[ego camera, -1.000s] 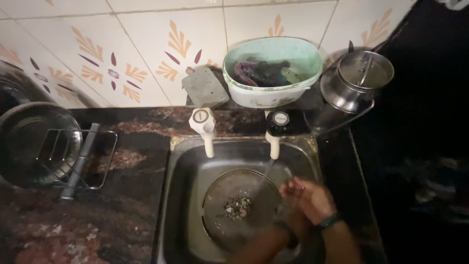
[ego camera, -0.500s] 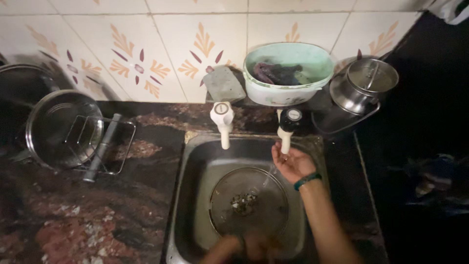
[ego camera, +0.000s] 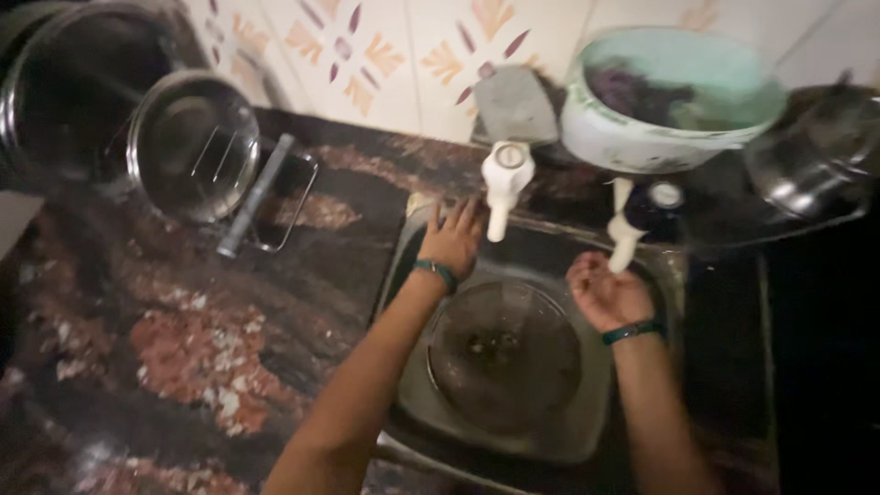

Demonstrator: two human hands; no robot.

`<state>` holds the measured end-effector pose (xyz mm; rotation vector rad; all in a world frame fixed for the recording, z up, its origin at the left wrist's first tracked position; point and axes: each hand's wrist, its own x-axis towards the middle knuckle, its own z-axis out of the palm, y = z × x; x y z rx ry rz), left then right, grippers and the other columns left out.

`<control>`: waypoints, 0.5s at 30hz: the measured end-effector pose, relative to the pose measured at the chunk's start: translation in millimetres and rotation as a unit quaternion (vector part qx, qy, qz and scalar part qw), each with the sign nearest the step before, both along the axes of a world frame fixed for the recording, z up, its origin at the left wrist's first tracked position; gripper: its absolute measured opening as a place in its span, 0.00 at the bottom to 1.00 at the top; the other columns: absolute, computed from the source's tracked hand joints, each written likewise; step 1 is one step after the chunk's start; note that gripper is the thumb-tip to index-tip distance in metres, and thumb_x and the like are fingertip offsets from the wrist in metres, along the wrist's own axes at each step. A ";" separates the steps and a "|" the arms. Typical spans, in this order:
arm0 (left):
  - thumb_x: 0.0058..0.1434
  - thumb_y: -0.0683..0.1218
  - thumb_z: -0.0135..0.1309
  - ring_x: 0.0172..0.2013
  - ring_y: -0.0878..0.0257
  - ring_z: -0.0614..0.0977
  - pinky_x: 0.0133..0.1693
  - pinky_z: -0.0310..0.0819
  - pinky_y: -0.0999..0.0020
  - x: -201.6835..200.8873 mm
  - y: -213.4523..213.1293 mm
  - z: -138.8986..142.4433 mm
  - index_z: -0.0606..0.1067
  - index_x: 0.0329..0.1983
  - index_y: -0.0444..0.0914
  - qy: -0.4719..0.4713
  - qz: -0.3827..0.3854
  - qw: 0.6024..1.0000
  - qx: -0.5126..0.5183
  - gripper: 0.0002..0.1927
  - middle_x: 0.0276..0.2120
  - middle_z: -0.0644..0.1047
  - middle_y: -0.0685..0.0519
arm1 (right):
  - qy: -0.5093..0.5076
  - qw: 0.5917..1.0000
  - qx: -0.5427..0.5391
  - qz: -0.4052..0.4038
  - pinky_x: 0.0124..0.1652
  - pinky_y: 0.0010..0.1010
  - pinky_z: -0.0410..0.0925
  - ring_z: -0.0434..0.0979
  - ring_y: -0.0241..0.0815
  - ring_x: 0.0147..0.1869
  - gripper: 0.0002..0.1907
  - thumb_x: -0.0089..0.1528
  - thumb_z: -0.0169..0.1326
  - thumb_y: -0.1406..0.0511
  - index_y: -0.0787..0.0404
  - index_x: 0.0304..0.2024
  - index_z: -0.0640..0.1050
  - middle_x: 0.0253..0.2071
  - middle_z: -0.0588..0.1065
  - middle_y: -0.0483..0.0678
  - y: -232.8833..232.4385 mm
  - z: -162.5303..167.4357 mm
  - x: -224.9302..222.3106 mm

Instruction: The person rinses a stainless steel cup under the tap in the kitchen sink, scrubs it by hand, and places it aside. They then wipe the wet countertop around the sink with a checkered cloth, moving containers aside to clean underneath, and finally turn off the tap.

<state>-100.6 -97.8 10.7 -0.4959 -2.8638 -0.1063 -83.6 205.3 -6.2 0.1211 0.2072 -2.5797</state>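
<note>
The left hand (ego camera: 451, 240) now rests with fingers spread on the back left rim of the steel sink (ego camera: 410, 403), just beside the white left tap (ego camera: 503, 179); half a second ago it was low in the basin, near the bottom edge of the view. It holds nothing. The right hand (ego camera: 605, 293) is cupped, palm up and fingers loosely curled, directly under the spout of the right tap (ego camera: 632, 225), much where it was a moment ago, and it grips nothing either. Both wrists wear a green band.

Between the two forearms, a round glass lid (ego camera: 504, 356) lies in the sink with dark scraps at its centre; it has not shifted.

The view has swung left and closer since the earlier frames, and the picture is blurred. On the dark mottled desk (ego camera: 183, 357) to the left sits a steel pan (ego camera: 192, 147) with a wire rack and a grey handle (ego camera: 257, 194). Behind the taps, against the patterned tiles, stand a grey scrubbing pad (ego camera: 515, 105), a pale green tub (ego camera: 674, 101) and, at the right edge, a steel kettle (ego camera: 811, 160).
</note>
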 end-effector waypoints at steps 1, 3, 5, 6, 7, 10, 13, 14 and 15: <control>0.69 0.50 0.42 0.74 0.52 0.56 0.68 0.39 0.31 -1.5 -9.3 -1.8 0.66 0.68 0.39 -0.054 0.010 0.997 -0.046 0.26 0.78 0.51 0.46 | -0.010 0.999 -0.021 -0.023 0.47 0.36 0.73 0.78 0.52 0.49 0.12 0.63 0.49 0.67 0.73 0.42 0.76 0.42 0.78 0.59 -2.6 -1.3 -4.2; 0.66 0.50 0.42 0.73 0.48 0.55 0.68 0.36 0.32 2.1 -22.3 -9.3 0.63 0.71 0.40 -0.073 0.051 0.990 -0.105 0.29 0.77 0.51 0.46 | -0.059 0.997 0.005 -0.059 0.51 0.37 0.73 0.78 0.52 0.51 0.10 0.71 0.49 0.68 0.71 0.44 0.76 0.44 0.78 0.60 -22.5 -2.7 -8.7; 0.65 0.49 0.42 0.71 0.40 0.55 0.69 0.33 0.35 13.0 -30.1 -19.4 0.59 0.77 0.41 0.000 0.115 0.984 -0.135 0.35 0.74 0.54 0.46 | 0.011 0.988 0.151 0.018 0.55 0.37 0.73 0.79 0.50 0.53 0.13 0.71 0.47 0.65 0.69 0.48 0.77 0.48 0.79 0.59 -60.8 0.6 -7.5; 0.67 0.50 0.41 0.72 0.42 0.54 0.70 0.31 0.38 21.6 -33.1 -26.8 0.58 0.77 0.41 0.008 0.136 0.977 -0.163 0.34 0.75 0.54 0.44 | 0.121 0.957 0.242 0.108 0.53 0.38 0.72 0.80 0.49 0.51 0.16 0.67 0.44 0.62 0.67 0.47 0.78 0.51 0.79 0.60 -78.8 3.0 -5.7; 0.69 0.51 0.40 0.73 0.44 0.53 0.71 0.30 0.41 29.4 -36.8 -30.1 0.58 0.77 0.42 0.019 0.157 0.969 -0.192 0.32 0.76 0.53 0.43 | 0.187 0.897 0.356 0.186 0.53 0.36 0.71 0.79 0.46 0.53 0.17 0.67 0.44 0.61 0.66 0.48 0.78 0.52 0.79 0.58 -94.5 6.6 -2.4; 0.71 0.53 0.36 0.76 0.45 0.49 0.72 0.26 0.44 76.5 -43.0 -33.9 0.56 0.77 0.37 -0.051 0.150 0.930 -0.333 0.32 0.76 0.52 0.42 | 0.273 0.718 0.557 0.316 0.53 0.32 0.70 0.80 0.39 0.55 0.17 0.69 0.46 0.60 0.63 0.48 0.80 0.53 0.80 0.52 -108.9 19.3 10.0; 0.64 0.70 0.35 0.73 0.41 0.44 0.69 0.23 0.44 155.4 -42.4 -24.9 0.51 0.74 0.25 -0.211 0.115 0.880 -0.409 0.51 0.74 0.49 0.34 | 0.137 0.785 0.546 0.258 0.50 0.33 0.71 0.80 0.42 0.51 0.16 0.68 0.46 0.59 0.62 0.46 0.80 0.50 0.81 0.51 -73.3 22.8 18.0; 0.67 0.62 0.34 0.73 0.41 0.45 0.69 0.23 0.44 185.0 -40.6 -19.3 0.51 0.74 0.26 -0.192 0.125 0.887 -0.402 0.43 0.74 0.50 0.36 | 0.062 0.828 0.514 0.215 0.48 0.34 0.72 0.81 0.44 0.48 0.15 0.67 0.46 0.59 0.61 0.43 0.80 0.47 0.81 0.52 -56.8 19.9 18.2; 0.69 0.53 0.34 0.74 0.41 0.46 0.69 0.23 0.44 212.4 -38.0 -12.7 0.52 0.74 0.27 -0.175 0.134 0.892 -0.394 0.36 0.75 0.52 0.38 | 0.060 0.899 0.407 0.154 0.49 0.33 0.72 0.79 0.45 0.48 0.12 0.69 0.50 0.63 0.65 0.44 0.80 0.46 0.79 0.53 -37.6 15.7 19.1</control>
